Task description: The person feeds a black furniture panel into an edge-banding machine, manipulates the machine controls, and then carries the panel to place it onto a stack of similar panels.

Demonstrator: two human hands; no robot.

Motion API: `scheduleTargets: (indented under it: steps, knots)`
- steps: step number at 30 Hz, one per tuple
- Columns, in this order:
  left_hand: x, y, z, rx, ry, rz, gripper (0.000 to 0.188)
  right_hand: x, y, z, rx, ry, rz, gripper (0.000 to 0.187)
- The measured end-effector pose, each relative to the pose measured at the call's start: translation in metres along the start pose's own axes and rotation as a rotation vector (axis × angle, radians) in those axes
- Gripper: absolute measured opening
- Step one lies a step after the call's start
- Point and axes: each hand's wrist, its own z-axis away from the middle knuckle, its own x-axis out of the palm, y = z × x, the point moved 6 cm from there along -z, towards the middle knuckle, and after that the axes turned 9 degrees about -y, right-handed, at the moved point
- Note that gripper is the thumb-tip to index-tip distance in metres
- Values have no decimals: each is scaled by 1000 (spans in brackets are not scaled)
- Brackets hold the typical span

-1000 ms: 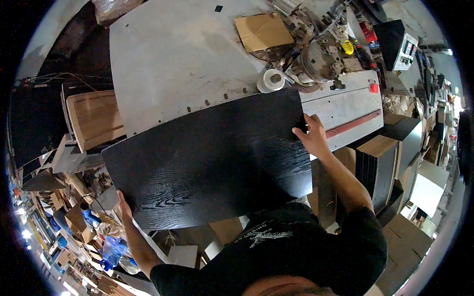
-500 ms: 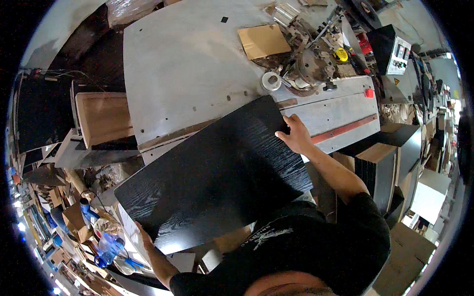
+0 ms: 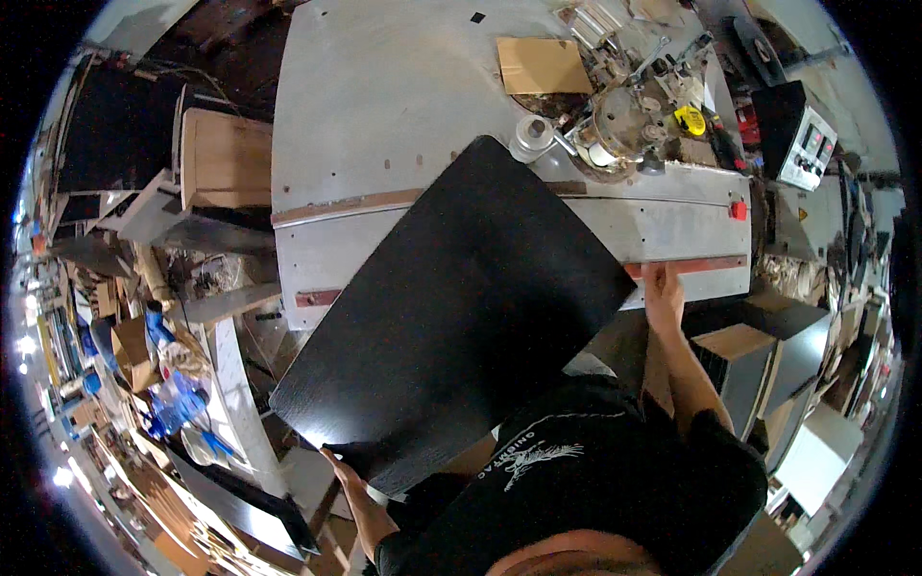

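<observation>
Over the front edge of the grey table (image 3: 375, 106) lies the black panel (image 3: 461, 298), aslant. Left hand (image 3: 352, 485) grips its near-left edge, fingers partly hidden; right hand (image 3: 664, 298), I note, is just beside its right corner, fingers bunched, near the red strip (image 3: 713, 263).

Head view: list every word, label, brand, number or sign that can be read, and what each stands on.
Black shirt: white lettering beside a white graphic; wording withheld.
Grey cabinet: small yellow triangular sign; its symbol is too small to read.
Control box: small markings and displays, too small to read.
Black board: no text visible.
</observation>
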Motion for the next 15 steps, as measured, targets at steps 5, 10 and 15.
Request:
scheduleTargets:
  steps: [5,10,15]
  knots:
    - [14,-65,42,-84,60,67,101,111,70,29,-528,-478,-243,53]
    - [26,-102,69,-181,25,239,101,82,-5,15,-282,-395,48,48]
    - [3,-154,51,-87,90,209,101,83,-35,-5,-377,-412,123,55]
